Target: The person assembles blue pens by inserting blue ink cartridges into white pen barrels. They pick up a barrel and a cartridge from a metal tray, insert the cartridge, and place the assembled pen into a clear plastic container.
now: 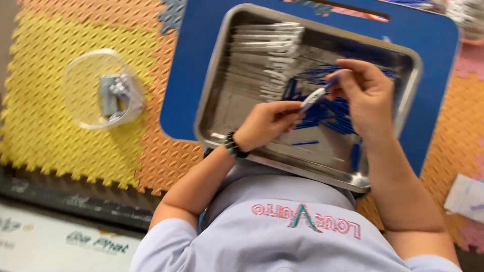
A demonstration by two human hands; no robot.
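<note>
The left hand (267,123) and right hand (365,95) both pinch one small blue-and-white pen (315,96) above the metal tray (222,75); a loose grip could drop it among the blue pens (327,113) just below.

Clear pkts (264,60) in tray; white sign (60,242) bottom-left

Home floor workspace; foam puzzle mats (65,136); low blue table (433,65)
</note>
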